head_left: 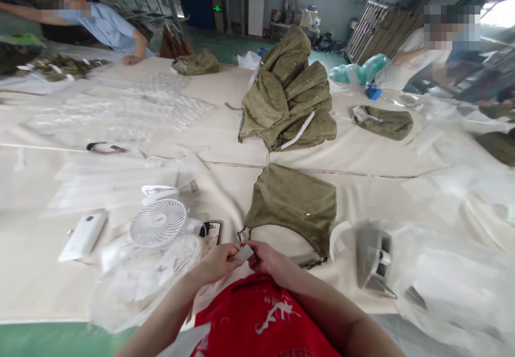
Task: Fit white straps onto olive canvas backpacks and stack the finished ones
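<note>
My left hand (222, 261) and my right hand (263, 258) meet close to my body at the table's near side. Between them is a small piece of white paper or film (242, 254), pinched in the fingers of both. Just beyond lies an olive-green bag (295, 199), flat on the cloth, its strap edge curving towards me near my fingertips. A curled white strip (338, 239) rests at the bag's right corner. Left of my left hand a phone (213, 235) is partly covered by a black clip-like piece.
A white fan (159, 223), a white power bank (84, 235) and crumpled plastic bags (140, 287) lie left. A grey metal tape dispenser (374, 260) stands right. More olive bags (277, 99) are heaped ahead. Two people, one in a blue shirt (108, 27), are across the table.
</note>
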{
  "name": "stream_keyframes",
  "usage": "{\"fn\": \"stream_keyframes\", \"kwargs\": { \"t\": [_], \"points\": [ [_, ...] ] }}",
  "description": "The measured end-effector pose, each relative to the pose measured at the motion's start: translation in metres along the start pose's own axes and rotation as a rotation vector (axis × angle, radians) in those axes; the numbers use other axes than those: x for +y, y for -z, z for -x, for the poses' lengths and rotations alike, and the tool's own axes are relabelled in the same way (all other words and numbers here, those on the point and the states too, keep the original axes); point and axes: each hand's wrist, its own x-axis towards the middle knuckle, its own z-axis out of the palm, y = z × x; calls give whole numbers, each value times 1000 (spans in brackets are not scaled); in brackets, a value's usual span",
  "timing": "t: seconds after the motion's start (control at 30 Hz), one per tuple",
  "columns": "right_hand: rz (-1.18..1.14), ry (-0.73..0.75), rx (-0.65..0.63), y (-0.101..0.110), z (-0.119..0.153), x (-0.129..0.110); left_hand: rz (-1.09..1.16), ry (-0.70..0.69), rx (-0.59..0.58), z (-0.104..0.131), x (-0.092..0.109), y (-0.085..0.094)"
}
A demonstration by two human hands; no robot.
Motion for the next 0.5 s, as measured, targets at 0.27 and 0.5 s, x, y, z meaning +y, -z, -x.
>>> {"fn": "stream_keyframes", "kwargs": {
  "t": [0.27, 0.5],
  "points": [
    [-408, -59, -62, 6, 22, -6, 191, 170, 47, 29, -39, 34],
    [-535, 119, -88, 8, 25, -20, 133, 134, -75, 35, -34, 33]
  ]
}}
